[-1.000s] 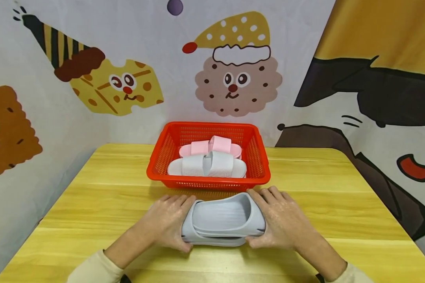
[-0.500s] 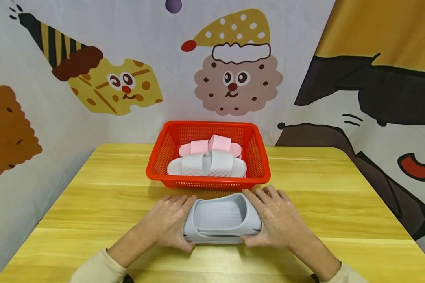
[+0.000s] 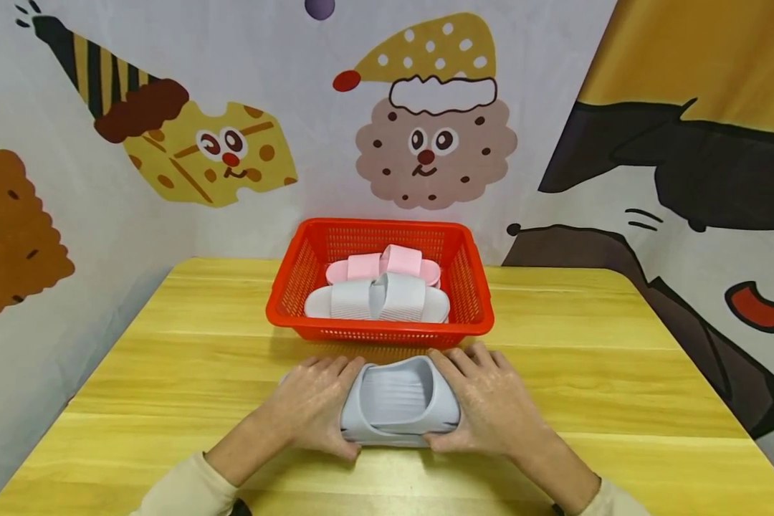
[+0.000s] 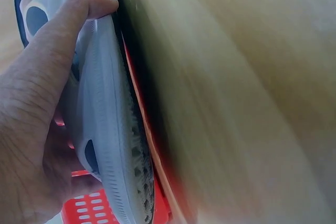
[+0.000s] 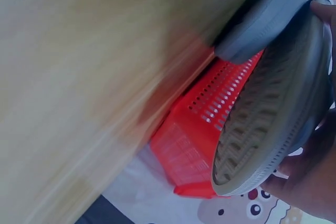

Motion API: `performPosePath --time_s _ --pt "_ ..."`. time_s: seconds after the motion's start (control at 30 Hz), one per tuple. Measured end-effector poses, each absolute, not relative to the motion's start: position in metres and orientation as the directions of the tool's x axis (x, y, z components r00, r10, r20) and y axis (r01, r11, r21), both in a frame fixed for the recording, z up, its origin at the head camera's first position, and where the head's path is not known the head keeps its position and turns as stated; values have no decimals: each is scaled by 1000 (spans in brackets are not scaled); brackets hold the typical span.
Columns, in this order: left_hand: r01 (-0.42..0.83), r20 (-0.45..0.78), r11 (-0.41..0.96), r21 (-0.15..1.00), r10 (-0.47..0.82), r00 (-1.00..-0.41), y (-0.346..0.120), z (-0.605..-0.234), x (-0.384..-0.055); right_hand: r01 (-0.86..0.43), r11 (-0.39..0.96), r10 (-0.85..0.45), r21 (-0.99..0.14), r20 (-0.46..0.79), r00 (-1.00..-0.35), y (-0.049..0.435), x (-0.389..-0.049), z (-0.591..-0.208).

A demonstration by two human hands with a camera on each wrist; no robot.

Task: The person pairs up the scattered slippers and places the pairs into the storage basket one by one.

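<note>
A pair of grey-blue slippers [image 3: 400,433] lies overlapped on the table just in front of the red basket. My left hand [image 3: 316,405] grips one slipper from the left, its thumb on the near side. On the right, my right hand [image 3: 490,405] holds the other slipper, thumb in front and fingers over the far side. In the right wrist view that slipper [image 5: 262,124] is tilted, its treaded sole showing, with its end over the other slipper [image 5: 262,27]. The left wrist view shows the left slipper [image 4: 100,98] low beside the tabletop. Both hands hide the outer ends.
Behind the slippers, the red plastic basket [image 3: 374,331] holds white slides [image 3: 350,301] in front and pink slides [image 3: 364,268] at the back. The wooden table [image 3: 180,373] runs back to a cloth wall [image 3: 322,172] printed with cartoon figures.
My right hand has shifted left, bringing its slipper further over the other one. My left hand has moved slightly to the right. The basket stays in place.
</note>
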State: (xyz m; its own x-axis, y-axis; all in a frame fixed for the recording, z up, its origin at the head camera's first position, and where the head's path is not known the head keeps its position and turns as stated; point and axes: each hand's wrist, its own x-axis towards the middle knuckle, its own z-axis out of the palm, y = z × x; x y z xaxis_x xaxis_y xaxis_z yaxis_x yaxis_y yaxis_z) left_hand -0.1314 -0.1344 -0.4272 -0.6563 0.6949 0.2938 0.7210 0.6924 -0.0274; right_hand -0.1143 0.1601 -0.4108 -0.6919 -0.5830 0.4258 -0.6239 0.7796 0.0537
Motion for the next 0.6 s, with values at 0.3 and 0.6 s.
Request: performPosePath --time_s 0.3,0.6 --pt "725 286 688 -39 703 -652 -134 -427 -133 -630 775 -576 46 461 -675 156 -115 -414" --pt "727 315 686 -34 697 -644 -133 -428 -130 -654 755 -585 50 502 -638 155 -115 -414"
